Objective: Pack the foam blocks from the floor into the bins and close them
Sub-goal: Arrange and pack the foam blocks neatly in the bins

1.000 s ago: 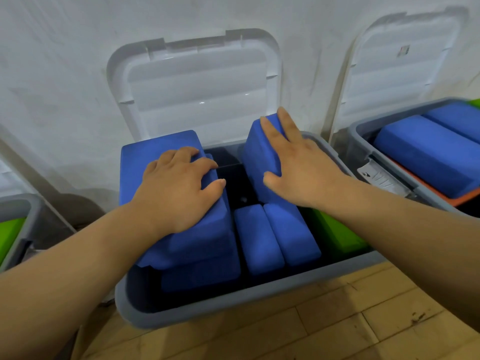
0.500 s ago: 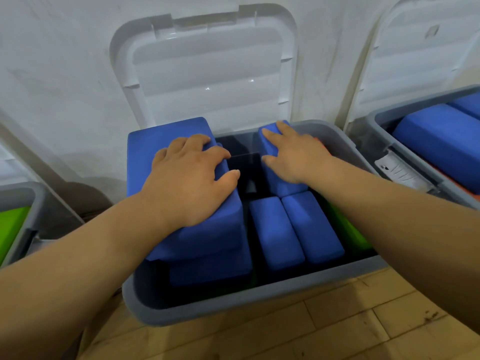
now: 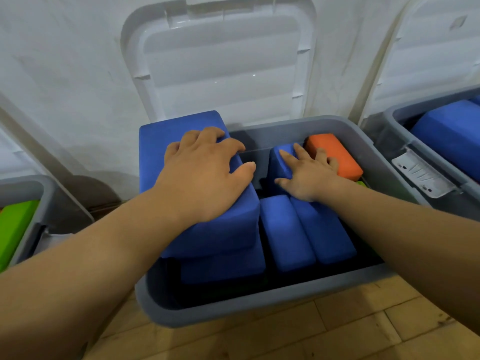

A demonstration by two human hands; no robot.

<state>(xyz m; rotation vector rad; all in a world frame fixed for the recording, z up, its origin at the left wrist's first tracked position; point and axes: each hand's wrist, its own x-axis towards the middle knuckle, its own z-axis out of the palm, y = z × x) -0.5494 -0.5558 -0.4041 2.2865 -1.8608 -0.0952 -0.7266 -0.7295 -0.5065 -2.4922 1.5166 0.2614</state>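
A grey bin (image 3: 259, 305) stands open on the floor, its white lid (image 3: 220, 61) leaning back against the wall. My left hand (image 3: 207, 172) presses flat on a large blue foam block (image 3: 168, 144) that sticks up above the bin's left rim, over another blue block (image 3: 223, 266). My right hand (image 3: 309, 175) presses with spread fingers on a small blue block (image 3: 280, 165) deep in the bin, next to an orange block (image 3: 335, 154). Two narrow blue blocks (image 3: 283, 232) lie side by side in front of it.
A second grey bin (image 3: 400, 118) with a big blue block (image 3: 452, 131) and raised lid (image 3: 436, 55) stands at the right. A third bin (image 3: 46, 201) with a green block (image 3: 13, 224) is at the left. Wooden floor (image 3: 337, 328) runs along the front.
My right hand has pushed the small blue block from upright down into the bin, uncovering the orange block. The left hand stays on the large blue block. The view has moved closer.
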